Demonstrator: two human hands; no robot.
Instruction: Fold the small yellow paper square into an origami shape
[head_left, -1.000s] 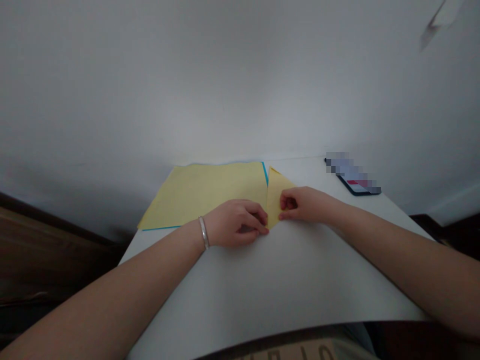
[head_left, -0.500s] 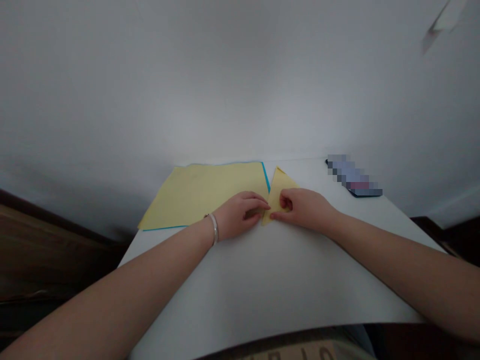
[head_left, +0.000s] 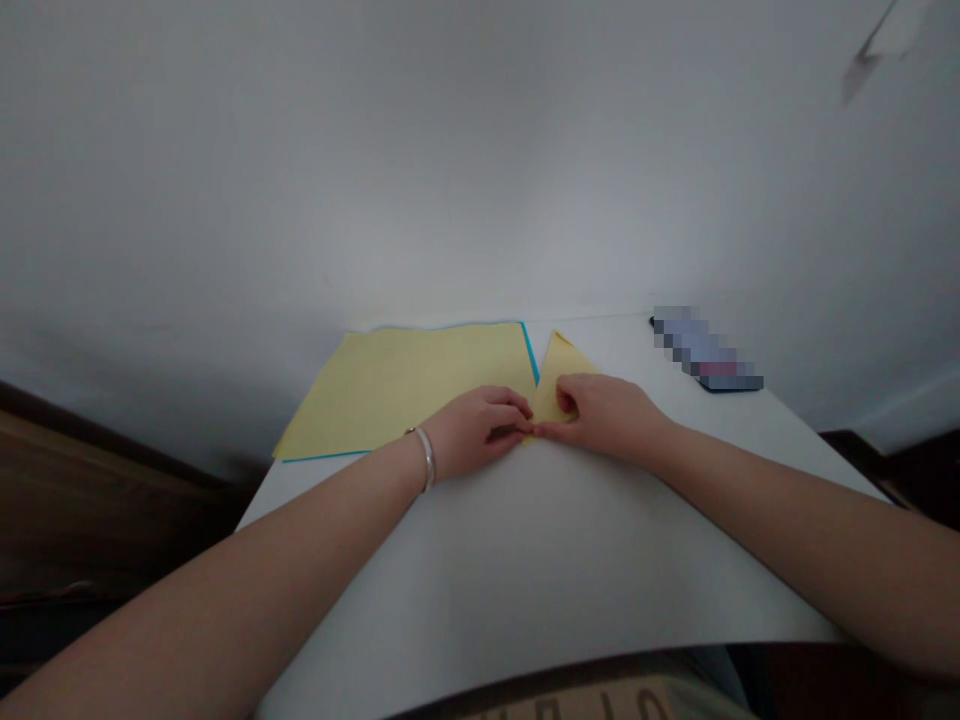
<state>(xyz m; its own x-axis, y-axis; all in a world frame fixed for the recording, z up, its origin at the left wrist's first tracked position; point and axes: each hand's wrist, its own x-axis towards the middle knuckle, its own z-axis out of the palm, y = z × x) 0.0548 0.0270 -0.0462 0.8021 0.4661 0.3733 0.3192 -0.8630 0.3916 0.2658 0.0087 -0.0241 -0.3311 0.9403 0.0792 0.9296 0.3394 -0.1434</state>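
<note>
A folded piece of yellow paper (head_left: pixel 553 372) lies on the white table, its pointed top toward the wall. My left hand (head_left: pixel 476 430), with a pale bangle at the wrist, pinches the lower left corner of the folded paper. From the other side, my right hand (head_left: pixel 611 412) grips the same paper with curled fingers, its thumb stretched along the lower edge. Both sets of fingertips meet at that corner and cover it. Left of it lies a stack of yellow sheets (head_left: pixel 405 380) with a blue edge showing; my left hand partly overlaps it.
A phone (head_left: pixel 709 352), blurred by pixels, rests at the back right of the white table (head_left: pixel 525 560). A plain wall (head_left: pixel 450 180) rises directly behind the table. Wooden furniture (head_left: pixel 82 490) stands at the lower left.
My right thumb has slid left along the lower edge of the folded paper and now meets my left fingertips. The corner is more covered than before.
</note>
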